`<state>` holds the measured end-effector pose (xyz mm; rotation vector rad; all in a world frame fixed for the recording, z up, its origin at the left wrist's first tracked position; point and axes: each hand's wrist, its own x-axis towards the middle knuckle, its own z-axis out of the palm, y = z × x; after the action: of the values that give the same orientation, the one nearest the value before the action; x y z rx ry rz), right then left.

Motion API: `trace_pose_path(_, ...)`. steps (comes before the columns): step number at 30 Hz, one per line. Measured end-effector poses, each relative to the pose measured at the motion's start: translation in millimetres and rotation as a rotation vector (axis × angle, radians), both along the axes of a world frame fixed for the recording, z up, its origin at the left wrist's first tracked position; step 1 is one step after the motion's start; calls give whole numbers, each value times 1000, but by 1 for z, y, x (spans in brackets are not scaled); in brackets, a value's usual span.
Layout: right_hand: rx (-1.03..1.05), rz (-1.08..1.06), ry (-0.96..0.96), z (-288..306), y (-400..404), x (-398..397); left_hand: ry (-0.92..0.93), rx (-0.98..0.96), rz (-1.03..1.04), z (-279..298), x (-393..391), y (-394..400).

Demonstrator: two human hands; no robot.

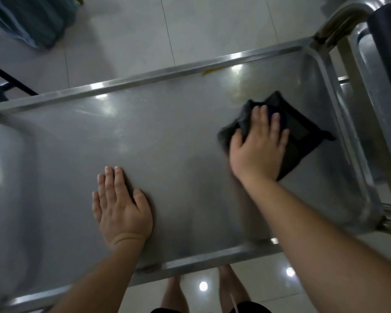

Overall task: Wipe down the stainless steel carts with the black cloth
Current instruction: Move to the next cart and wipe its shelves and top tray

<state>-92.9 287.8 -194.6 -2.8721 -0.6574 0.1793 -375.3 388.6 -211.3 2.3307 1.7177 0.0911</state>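
Your right hand (257, 147) lies flat on the black cloth (298, 141), fingers straight, pressing it onto the cart (145, 74) top near the right-end rim. Your left hand (120, 204) rests released, palm down, on the bare steel toward the near rim, holding nothing.

The risks, as I judge them: the cloth is bunched at its far-left corner under your fingertips, so it may fold further and leave streaks instead of a clean pass. A yellowish smear (242, 96) sits on the steel just beyond the cloth, toward the far rim; a light stroke could spread it rather than lift it. If the cart rolls freely, a hard push could shift it, and your bracing left hand is the only thing checking that.

Around the cart: a second steel frame (348, 16) stands just past its right end, close enough to crowd your stroke there. Blue-green fabric (27, 21) lies on the tiled floor (212, 26) beyond the far-left corner. Your bare feet (174, 292) stand at the near rim.
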Motion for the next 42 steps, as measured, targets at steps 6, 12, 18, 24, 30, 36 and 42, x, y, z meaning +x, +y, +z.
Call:
trace_pose_path(6, 2, 778, 101, 0, 86, -122, 4, -9, 13, 2, 1, -1)
trace_pose_path(12, -68, 1306, 64, -2, 86, -18, -7, 11, -1, 2, 0, -1)
trace_pose_path(18, -29, 478, 30, 5, 10, 147, -1, 9, -3, 1, 0, -1)
trace_pose_path(24, 24, -298, 79, 5, 71, 103, 16, -24, -17, 3, -1, -1)
trace_pose_path(30, 68, 32, 107, 4, 160, -61, 15, -24, 3, 7, 2, -2)
trace_pose_path(36, -30, 759, 119, -3, 178, -78, 29, -18, -6, 3, 0, -1)
trace_pose_path(42, -105, 965, 99, 2, 156, 25, 10, 19, -9, 0, -2, -1)
